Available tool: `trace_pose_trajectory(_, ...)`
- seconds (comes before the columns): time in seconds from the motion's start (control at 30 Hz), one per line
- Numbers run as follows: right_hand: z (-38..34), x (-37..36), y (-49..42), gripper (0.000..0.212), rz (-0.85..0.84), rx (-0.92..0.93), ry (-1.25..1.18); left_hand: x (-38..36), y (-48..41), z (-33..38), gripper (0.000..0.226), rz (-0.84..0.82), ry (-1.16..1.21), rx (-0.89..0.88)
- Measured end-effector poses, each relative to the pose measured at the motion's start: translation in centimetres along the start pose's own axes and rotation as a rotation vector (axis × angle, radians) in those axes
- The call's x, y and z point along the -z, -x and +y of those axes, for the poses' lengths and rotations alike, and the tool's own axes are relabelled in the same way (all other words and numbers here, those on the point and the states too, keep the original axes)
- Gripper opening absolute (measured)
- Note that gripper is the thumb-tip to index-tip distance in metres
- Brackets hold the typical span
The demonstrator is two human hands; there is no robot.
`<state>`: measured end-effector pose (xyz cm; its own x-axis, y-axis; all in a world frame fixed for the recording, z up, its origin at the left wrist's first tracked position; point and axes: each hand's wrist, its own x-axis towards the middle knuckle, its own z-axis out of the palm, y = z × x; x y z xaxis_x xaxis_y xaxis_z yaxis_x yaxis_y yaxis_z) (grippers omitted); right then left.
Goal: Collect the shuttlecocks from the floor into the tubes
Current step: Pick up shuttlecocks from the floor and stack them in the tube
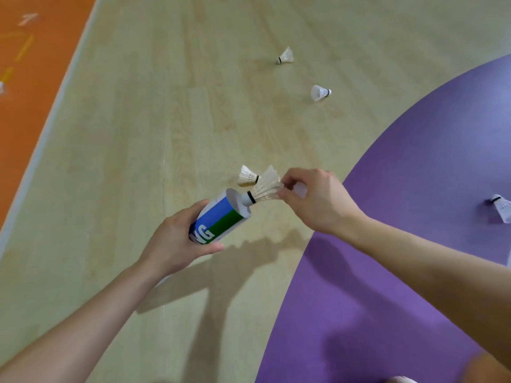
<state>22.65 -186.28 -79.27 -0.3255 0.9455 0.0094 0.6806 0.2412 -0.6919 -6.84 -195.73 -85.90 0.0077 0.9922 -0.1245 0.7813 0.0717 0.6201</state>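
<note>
My left hand point(177, 241) grips a white, blue and green tube point(221, 217), its open mouth tilted up and to the right. My right hand point(312, 197) pinches the feathers of a white shuttlecock point(262, 189) whose cork tip sits at the tube's mouth. Another shuttlecock point(247, 176) lies on the wooden floor just behind it. Two more shuttlecocks lie farther off, one point(285, 56) at the back and one point(320, 92) nearer. A further shuttlecock point(502, 207) rests on the purple floor area at the right.
The wooden floor point(166, 120) runs through the middle, with an orange zone point(33, 78) at the left and a curved purple zone point(414, 189) at the right. A small white object point(1, 87) lies at the far left edge on the orange.
</note>
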Motion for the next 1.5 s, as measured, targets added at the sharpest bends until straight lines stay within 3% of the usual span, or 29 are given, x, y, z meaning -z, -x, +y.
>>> trace_pose_trajectory(0.2, -2.1, -3.1, 1.7, 0.011, -0.135, 0.075, 0.009, -0.9, -0.5, 0.6, 0.083, -0.012, 0.01, -0.1)
trace_pose_trajectory(0.3, -2.4, -3.4, 2.0, 0.019, -0.227, 0.072, 0.002, -0.7, -0.6, 0.3, 0.086, 0.005, -0.008, -0.108)
trace_pose_trajectory(0.47, -3.0, -2.8, 2.3, 0.041, -0.537, 0.039, -0.054, -0.3, -0.7, 0.1, 0.088, 0.039, -0.05, -0.115)
trace_pose_trajectory(0.6, -2.9, -2.9, 2.2, 0.041, -0.617, 0.033, -0.086, -0.3, -0.7, 0.7, 0.093, 0.028, -0.074, -0.135)
trace_pose_trajectory(0.7, -2.9, -3.4, 2.3, 0.052, -0.674, -0.007, -0.066, -0.3, -0.9, 1.4, 0.093, 0.02, -0.121, -0.149)
trace_pose_trajectory(0.87, -2.8, -4.3, 1.5, 0.048, -0.667, -0.029, -0.146, -0.1, -1.2, 1.4, 0.091, 0.035, -0.151, -0.126)
trace_pose_trajectory(1.03, -1.8, -5.5, -0.5, 0.049, -0.418, -0.045, -0.218, 1.0, -1.8, -0.4, 0.083, 0.134, -0.227, 0.026)
trace_pose_trajectory(1.13, -1.4, -6.4, -3.3, 0.041, -0.186, 0.001, -0.125, 2.3, -2.6, -1.4, 0.081, 0.18, -0.299, 0.116)
trace_pose_trajectory(1.2, -0.4, -7.7, -6.1, 0.036, -0.122, 0.057, -0.005, 3.0, -3.4, -1.8, 0.084, 0.215, -0.324, 0.159)
trace_pose_trajectory(1.33, 3.0, -11.9, -11.3, 0.04, -0.226, 0.134, 0.382, 3.7, -4.3, -1.9, 0.083, 0.252, -0.294, 0.213)
trace_pose_trajectory(1.5, 5.5, -16.9, -15.3, 0.048, -0.423, 0.358, 0.741, 4.3, -3.9, -2.2, 0.075, 0.215, -0.277, 0.244)
